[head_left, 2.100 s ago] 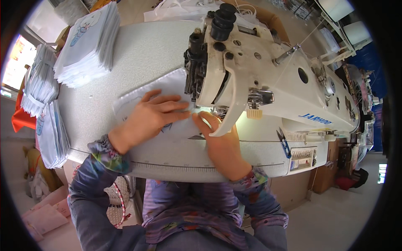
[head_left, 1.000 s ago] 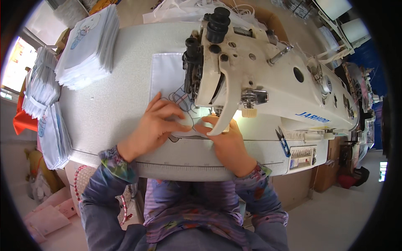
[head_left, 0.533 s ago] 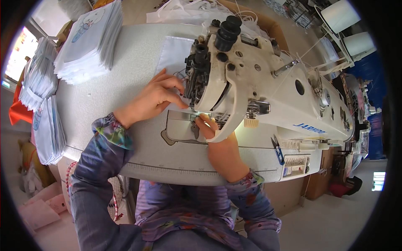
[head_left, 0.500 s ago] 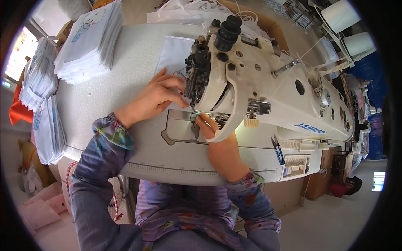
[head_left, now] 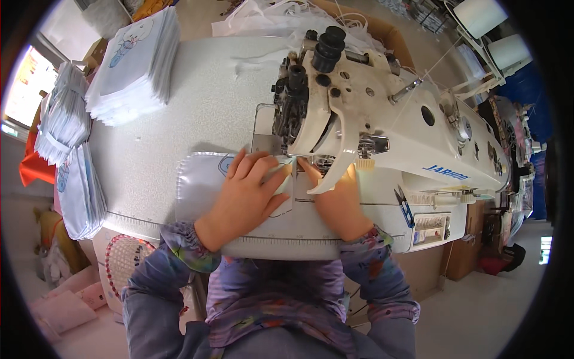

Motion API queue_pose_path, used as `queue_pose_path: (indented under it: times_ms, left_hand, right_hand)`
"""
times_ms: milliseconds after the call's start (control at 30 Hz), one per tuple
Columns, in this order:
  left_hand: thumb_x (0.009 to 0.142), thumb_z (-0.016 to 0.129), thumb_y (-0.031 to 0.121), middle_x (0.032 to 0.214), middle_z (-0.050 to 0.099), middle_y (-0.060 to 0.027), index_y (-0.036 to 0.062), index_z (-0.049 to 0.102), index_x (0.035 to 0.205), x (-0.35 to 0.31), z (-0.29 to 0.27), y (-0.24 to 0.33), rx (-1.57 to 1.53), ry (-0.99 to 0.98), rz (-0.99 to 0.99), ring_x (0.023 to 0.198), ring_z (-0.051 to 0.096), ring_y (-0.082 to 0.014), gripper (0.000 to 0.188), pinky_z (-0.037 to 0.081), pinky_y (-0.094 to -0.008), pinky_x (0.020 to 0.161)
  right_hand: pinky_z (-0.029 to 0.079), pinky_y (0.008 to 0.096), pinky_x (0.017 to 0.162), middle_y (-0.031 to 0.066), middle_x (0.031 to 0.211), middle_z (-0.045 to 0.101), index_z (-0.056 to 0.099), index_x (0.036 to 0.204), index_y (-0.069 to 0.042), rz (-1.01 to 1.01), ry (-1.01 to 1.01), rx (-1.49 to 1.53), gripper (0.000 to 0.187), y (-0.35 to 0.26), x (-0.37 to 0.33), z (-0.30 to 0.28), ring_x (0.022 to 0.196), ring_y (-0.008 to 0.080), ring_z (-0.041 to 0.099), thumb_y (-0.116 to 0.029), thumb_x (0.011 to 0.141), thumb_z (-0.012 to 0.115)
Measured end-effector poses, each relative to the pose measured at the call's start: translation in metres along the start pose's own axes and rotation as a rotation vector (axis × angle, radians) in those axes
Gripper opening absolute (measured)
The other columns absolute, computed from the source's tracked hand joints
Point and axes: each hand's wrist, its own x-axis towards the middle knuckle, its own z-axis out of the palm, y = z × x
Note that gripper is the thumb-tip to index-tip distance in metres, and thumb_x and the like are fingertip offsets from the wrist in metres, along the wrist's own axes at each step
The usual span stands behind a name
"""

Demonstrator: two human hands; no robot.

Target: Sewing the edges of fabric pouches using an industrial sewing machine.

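Note:
A white sewing machine (head_left: pixel 382 102) stands over the light table. Beneath my left hand (head_left: pixel 250 188) lies a white fabric panel (head_left: pixel 200 179) with a blue print, its right edge close to the needle area. My left hand is open, fingers spread and pressing flat on the cloth. My right hand (head_left: pixel 338 206) reaches under the machine's curved white guard (head_left: pixel 342 155), fingertips beside the panel's right corner near the presser foot. The guard hides part of those fingers, so I cannot tell whether they grip the cloth. A lamp lights this spot.
Stacked printed fabric panels (head_left: pixel 134 66) stand at the far left, with tied bundles (head_left: pixel 63 113) hanging over the left edge. Blue thread snips (head_left: pixel 405 206) and a small parts tray (head_left: pixel 430 228) lie at the right. White cloth (head_left: pixel 257 18) fills a box behind; thread cones (head_left: pixel 478 18) stand far right.
The fabric panel behind the needle is gone from there; a printed panel now lies left of the needle, toward me. My left hand has come nearer and flattened onto it. The right hand has shifted slightly right.

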Motion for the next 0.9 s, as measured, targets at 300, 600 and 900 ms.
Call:
queue_pose_path:
  times_ms: [300, 600, 900]
  left_hand:
    - [0.096, 0.075, 0.032, 0.149, 0.059, -0.0065, 0.0123, 0.065, 0.142, 0.0, 0.001, -0.01, 0.028, -0.03, 0.013, 0.141, 0.051, -0.0318, 0.051, 0.034, -0.0571, 0.126]
    - [0.087, 0.082, 0.015, 0.126, 0.069, -0.004, 0.013, 0.078, 0.11, -0.009, -0.004, -0.015, -0.2, 0.017, 0.059, 0.127, 0.063, -0.0319, 0.024, 0.041, -0.059, 0.121]
    - [0.076, 0.076, -0.001, 0.124, 0.07, -0.0034, 0.0215, 0.083, 0.104, 0.01, -0.017, -0.046, -0.335, -0.077, 0.117, 0.124, 0.065, -0.0301, 0.036, 0.038, -0.0592, 0.123]
  right_hand:
    - [0.048, 0.047, 0.089, 0.0148, 0.105, 0.071, 0.075, 0.137, -0.01, 0.049, -0.007, 0.115, 0.054, -0.002, -0.001, -0.005, 0.099, 0.0367, 0.064, 0.006, 0.086, 0.062]
    - [0.05, 0.0457, 0.104, 0.0081, 0.134, 0.074, 0.079, 0.125, -0.013, -0.03, -0.089, 0.372, 0.05, -0.013, -0.006, -0.017, 0.12, 0.0331, 0.068, 0.009, 0.082, 0.066]
    - [0.051, 0.0437, 0.1, 0.0086, 0.134, 0.074, 0.08, 0.124, -0.015, -0.069, -0.097, 0.321, 0.048, -0.013, -0.004, -0.018, 0.116, 0.0333, 0.068, 0.006, 0.083, 0.067]
